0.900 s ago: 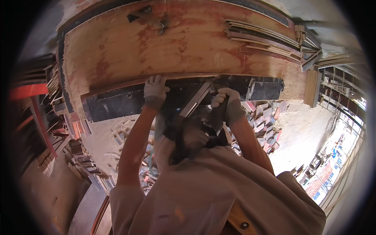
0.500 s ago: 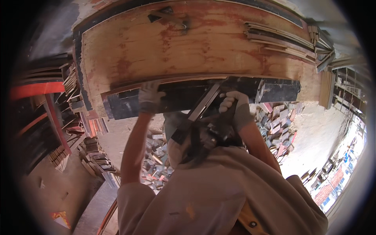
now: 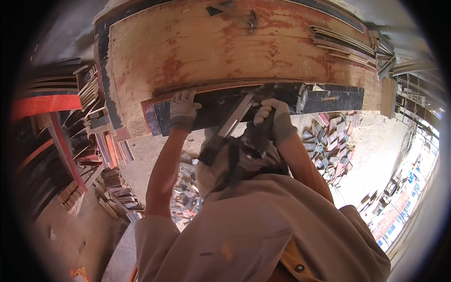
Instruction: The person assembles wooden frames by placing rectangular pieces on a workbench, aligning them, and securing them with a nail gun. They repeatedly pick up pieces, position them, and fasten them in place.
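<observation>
My left hand (image 3: 182, 110), in a pale glove, is on a long black-faced board (image 3: 211, 107) near its left end. Its fingers reach over the board's far edge and the thumb points right. In my gloved right hand (image 3: 277, 118) is the handle of a dark nail gun (image 3: 260, 131), fingers wrapped round it. The nail gun's silver magazine (image 3: 238, 114) slants across the board between my hands, its far end over the black face. A dark piece (image 3: 302, 97) with a worn pale edge overlaps the board right of my right hand. My cap and clothing hide part of the tool.
Beyond the board spreads a stained plywood worktop (image 3: 211, 51) with a hammer (image 3: 252, 22) at the far side. Thin wood strips (image 3: 345, 47) are stacked at its right. Heaps of offcuts (image 3: 329, 145) cover the ground below. More timber (image 3: 87, 96) is piled at left.
The view has shifted, so the worktop appears farther right. My left hand has settled near the board's left end, its fingers now over the far edge. My right hand keeps the nail gun.
</observation>
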`<action>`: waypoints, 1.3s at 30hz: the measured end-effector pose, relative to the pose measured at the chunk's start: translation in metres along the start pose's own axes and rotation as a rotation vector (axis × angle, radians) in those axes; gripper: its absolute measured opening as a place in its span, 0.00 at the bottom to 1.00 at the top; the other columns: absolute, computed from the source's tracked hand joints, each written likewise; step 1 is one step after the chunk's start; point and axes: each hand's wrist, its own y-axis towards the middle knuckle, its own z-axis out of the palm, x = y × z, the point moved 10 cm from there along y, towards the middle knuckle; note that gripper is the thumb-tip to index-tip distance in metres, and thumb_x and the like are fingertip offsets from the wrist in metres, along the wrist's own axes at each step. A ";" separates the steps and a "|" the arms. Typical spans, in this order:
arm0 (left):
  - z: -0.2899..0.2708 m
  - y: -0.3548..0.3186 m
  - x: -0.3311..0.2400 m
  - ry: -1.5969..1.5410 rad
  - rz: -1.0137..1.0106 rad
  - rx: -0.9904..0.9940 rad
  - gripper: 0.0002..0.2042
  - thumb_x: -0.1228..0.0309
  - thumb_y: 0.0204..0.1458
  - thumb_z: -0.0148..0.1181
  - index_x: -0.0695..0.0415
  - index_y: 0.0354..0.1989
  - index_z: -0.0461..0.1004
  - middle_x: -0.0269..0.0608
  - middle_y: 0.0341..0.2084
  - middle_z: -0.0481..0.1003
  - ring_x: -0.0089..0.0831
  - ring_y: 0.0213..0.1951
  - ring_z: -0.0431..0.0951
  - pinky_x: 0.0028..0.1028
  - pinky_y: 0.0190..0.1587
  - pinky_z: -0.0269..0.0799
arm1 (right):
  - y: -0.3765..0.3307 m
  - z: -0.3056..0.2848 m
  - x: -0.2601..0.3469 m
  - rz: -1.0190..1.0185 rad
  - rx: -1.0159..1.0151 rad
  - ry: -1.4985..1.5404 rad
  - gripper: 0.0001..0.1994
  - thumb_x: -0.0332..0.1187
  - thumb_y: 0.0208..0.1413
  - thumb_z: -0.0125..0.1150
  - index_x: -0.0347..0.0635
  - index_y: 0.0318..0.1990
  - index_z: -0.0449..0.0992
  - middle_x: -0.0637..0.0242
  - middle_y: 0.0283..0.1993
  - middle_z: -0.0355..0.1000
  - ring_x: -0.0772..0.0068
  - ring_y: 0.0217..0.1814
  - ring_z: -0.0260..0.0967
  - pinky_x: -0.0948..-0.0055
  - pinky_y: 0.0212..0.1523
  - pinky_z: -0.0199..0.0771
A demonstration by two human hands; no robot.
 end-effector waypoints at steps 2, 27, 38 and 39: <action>-0.003 0.002 -0.002 -0.053 0.019 -0.003 0.27 0.60 0.43 0.72 0.51 0.55 0.77 0.41 0.50 0.77 0.44 0.54 0.75 0.45 0.60 0.67 | -0.004 0.004 -0.005 -0.045 -0.039 -0.016 0.05 0.27 0.56 0.53 0.41 0.28 0.68 0.74 0.19 0.58 0.73 0.18 0.58 0.68 0.21 0.66; -0.029 -0.033 0.096 -0.386 0.000 0.068 0.26 0.68 0.43 0.73 0.48 0.55 0.77 0.34 0.56 0.75 0.41 0.61 0.70 0.45 0.60 0.67 | 0.014 0.099 -0.154 0.090 -0.078 -0.143 0.04 0.27 0.58 0.52 0.36 0.33 0.69 0.71 0.21 0.58 0.71 0.17 0.56 0.66 0.21 0.65; -0.039 -0.032 0.097 -0.397 0.004 0.034 0.26 0.69 0.42 0.73 0.46 0.55 0.78 0.35 0.54 0.75 0.43 0.59 0.71 0.43 0.60 0.69 | 0.013 0.109 -0.159 0.058 -0.065 -0.226 0.05 0.28 0.57 0.54 0.36 0.37 0.71 0.76 0.20 0.56 0.75 0.18 0.56 0.69 0.21 0.63; -0.041 -0.034 0.096 -0.399 0.020 0.009 0.26 0.69 0.42 0.73 0.46 0.55 0.78 0.35 0.53 0.75 0.44 0.59 0.72 0.43 0.60 0.69 | 0.012 0.105 -0.154 0.040 -0.075 -0.220 0.05 0.28 0.57 0.54 0.36 0.37 0.71 0.76 0.20 0.56 0.75 0.18 0.56 0.69 0.21 0.63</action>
